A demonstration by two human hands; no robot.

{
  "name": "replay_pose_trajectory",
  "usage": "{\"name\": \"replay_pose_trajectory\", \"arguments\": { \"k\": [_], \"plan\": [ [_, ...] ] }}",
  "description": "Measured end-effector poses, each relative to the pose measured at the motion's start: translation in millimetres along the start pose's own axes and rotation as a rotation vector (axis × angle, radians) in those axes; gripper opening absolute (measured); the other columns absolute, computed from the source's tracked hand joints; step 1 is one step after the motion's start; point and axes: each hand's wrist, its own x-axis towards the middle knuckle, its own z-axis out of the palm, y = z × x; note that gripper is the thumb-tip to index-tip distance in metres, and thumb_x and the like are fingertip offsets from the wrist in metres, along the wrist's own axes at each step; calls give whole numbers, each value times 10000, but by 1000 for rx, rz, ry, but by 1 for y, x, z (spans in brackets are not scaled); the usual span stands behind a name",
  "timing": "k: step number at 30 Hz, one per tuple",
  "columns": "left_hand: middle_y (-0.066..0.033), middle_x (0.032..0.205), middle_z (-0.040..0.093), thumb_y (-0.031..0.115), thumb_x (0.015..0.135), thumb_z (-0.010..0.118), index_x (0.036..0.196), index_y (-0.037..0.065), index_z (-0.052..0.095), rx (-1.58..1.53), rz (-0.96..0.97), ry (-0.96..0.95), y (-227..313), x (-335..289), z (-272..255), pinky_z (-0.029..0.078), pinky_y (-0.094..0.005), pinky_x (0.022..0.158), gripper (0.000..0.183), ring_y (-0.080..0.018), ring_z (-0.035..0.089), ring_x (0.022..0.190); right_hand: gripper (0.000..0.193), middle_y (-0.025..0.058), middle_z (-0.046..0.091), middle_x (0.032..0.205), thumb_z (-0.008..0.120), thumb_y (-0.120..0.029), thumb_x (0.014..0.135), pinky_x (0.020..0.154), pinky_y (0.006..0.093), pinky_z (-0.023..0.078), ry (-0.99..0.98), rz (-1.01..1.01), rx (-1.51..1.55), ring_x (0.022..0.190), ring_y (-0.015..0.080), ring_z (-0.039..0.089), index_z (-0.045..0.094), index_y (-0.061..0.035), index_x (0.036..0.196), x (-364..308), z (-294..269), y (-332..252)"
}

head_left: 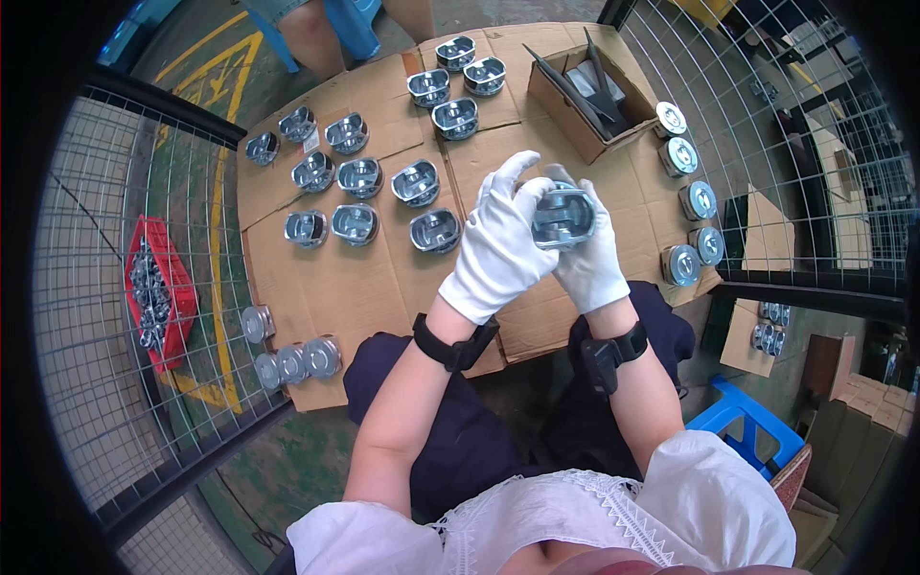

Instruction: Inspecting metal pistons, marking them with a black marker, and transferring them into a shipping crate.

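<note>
Both my hands wear white gloves and hold one silver engine piston above the cardboard-covered table. Its hollow underside faces up toward me. My left hand grips it from the left, thumb and fingers at its rim. Behind and to the right, my right hand supports it, its fingers partly hidden by the piston. Nearest on the table is another piston, left of my left hand, hollow side up. More such pistons stand in loose groups to the left and at the far middle.
At the far right sits an open cardboard box with dark flat pieces. Several pistons line the right edge, crown up; others stand at the near left corner. Wire mesh panels flank the table. A person's knees show beyond it.
</note>
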Motion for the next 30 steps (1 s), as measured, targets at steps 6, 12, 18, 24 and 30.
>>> {"name": "replay_pose_trajectory", "arguments": {
  "k": [6, 12, 18, 24, 30],
  "plan": [
    [-199, 1153, 580, 63, 707, 688, 1072, 29, 595, 416, -177, -13, -50, -20, 22, 482, -426, 897, 378, -371, 583, 1038, 525, 173, 592, 1293, 672, -362, 870, 1007, 383, 444, 361, -302, -1641, 1163, 324, 585, 571, -87, 1305, -15, -1, -37],
    [-164, 1102, 611, 129, 706, 696, 1078, 37, 620, 591, -168, -76, -79, -23, 39, 418, -409, 949, 391, -324, 596, 1015, 561, 144, 588, 1266, 751, -292, 738, 980, 419, 463, 404, -413, -2350, 1186, 344, 538, 609, -118, 1253, -66, -81, -145],
    [-108, 1091, 605, 225, 735, 727, 1109, 97, 615, 634, -280, -189, -90, -27, 53, 274, -536, 1098, 411, -276, 583, 1065, 861, 81, 508, 1374, 806, -242, 625, 1085, 485, 330, 301, -265, -2745, 1291, 421, 422, 435, -156, 1397, -95, -124, -162],
    [-120, 1198, 572, 253, 744, 749, 1188, 105, 588, 542, -249, -140, -83, -24, 46, 286, -529, 1094, 496, -283, 570, 1111, 923, 124, 543, 1295, 815, -78, 589, 1078, 432, 359, 284, -208, -2708, 1246, 383, 467, 415, -133, 1419, -85, -110, -166],
    [-120, 1222, 565, 335, 772, 785, 1248, 44, 545, -34, -199, -172, -33, -16, 23, 469, -344, 966, 608, -270, 580, 1116, 1004, 166, 553, 1248, 826, -3, 537, 968, 423, 460, -279, -395, -2185, 1146, 379, 532, 387, -103, 1434, -74, 8, -127]
  ]
}}
